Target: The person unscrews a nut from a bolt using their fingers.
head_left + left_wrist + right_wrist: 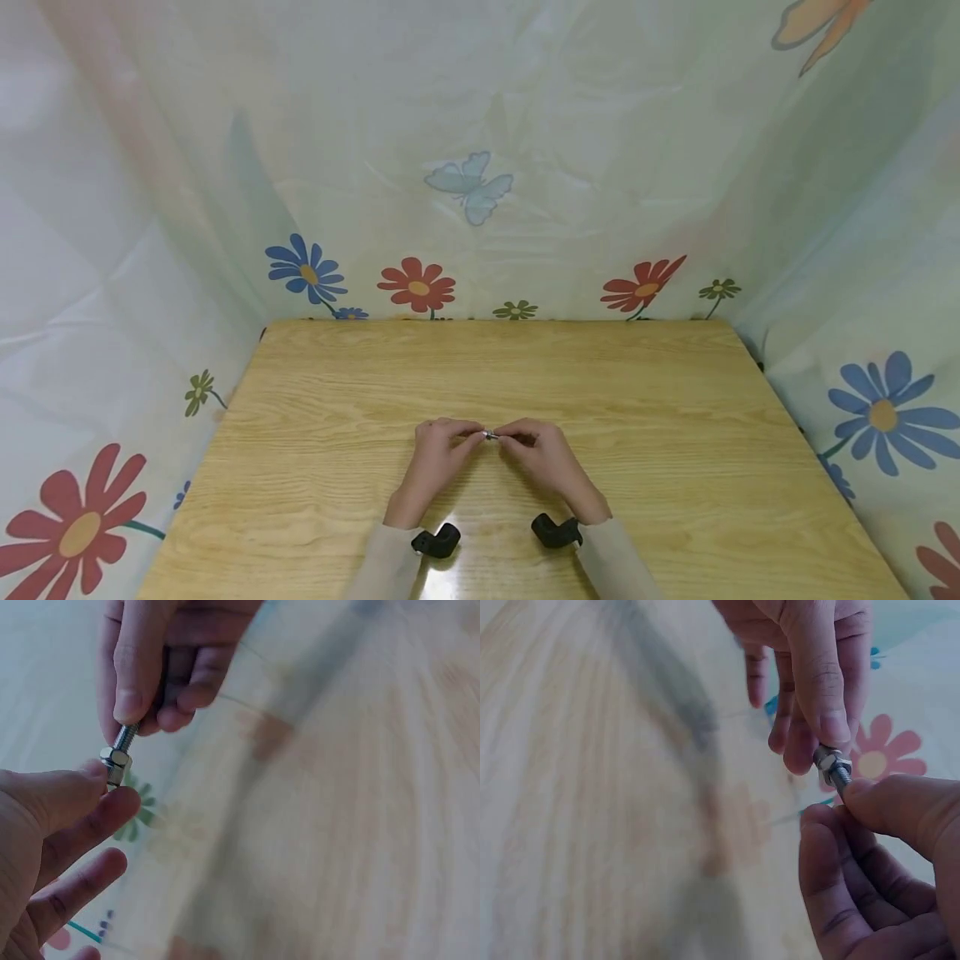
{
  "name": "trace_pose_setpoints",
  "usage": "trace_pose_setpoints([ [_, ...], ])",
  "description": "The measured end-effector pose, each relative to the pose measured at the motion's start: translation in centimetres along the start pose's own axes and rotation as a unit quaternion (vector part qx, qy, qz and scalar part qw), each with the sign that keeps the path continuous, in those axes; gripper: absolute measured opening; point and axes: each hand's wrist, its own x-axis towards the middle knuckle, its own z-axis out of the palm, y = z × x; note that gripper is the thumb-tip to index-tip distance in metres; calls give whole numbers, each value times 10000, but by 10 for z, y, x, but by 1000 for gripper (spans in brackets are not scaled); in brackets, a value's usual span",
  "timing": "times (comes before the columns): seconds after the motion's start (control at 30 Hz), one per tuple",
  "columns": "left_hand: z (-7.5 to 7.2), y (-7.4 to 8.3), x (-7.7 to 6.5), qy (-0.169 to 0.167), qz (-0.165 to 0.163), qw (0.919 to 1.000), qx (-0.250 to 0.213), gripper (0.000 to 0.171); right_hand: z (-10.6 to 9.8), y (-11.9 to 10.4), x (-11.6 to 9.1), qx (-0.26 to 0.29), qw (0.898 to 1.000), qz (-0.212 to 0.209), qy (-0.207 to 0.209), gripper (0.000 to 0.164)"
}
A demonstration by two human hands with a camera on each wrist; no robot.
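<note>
Fingers (120, 806) of the left hand (437, 457) and of the right hand (549, 458) pinch opposite ends of a bolt (491, 435), lower centre of the head view. Probably light, stiff and sturdy, but slick on its polished faces, it should be best held between thumb and forefinger. Silvery and finely threaded, it bears a six-sided nut (115, 757) near the left hand's end.

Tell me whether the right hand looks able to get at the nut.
Probably yes: the right hand pinches the bolt by its thread beside the nut, nothing blocking between; the left hand holds the other end.
</note>
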Motion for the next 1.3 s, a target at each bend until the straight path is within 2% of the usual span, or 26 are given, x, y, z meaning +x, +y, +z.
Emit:
trace_pose_setpoints([
  [0.07, -4, 4, 1, 134, 35, 9994, -314, 13, -2, -6, 1, 214, 9998, -53, -12, 15],
  [0.2, -13, 10, 2, 23, -160, 9963, -846, 18, -6, -18, 0, 633, 9979, -43, -88, 18],
  [0.4, -19, 12, -2, -29, -217, 9918, -1257, 18, -6, -19, -1, 797, 9967, -115, -64, 18],
  [0.6, -18, 13, -5, -33, -60, 9943, -1065, 14, -3, -22, -5, 803, 9965, -214, 6, 19],
  [0.8, -16, 14, -4, 479, 747, 9932, -759, 13, -2, -23, -7, 1056, 9940, 151, 243, 21],
  [0.93, -13, 13, -4, 735, 1094, 9894, -610, 14, -1, -24, -7, 1214, 9917, 360, 236, 25],
  [1.07, -11, 14, -3, 826, 1208, 9877, -543, 17, -1, -25, -8, 1200, 9922, 290, 145, 25],
  [1.3, -14, 19, -3, 762, 1109, 9896, -514, 18, 0, -27, -7, 1133, 9931, 301, 68, 24],
])
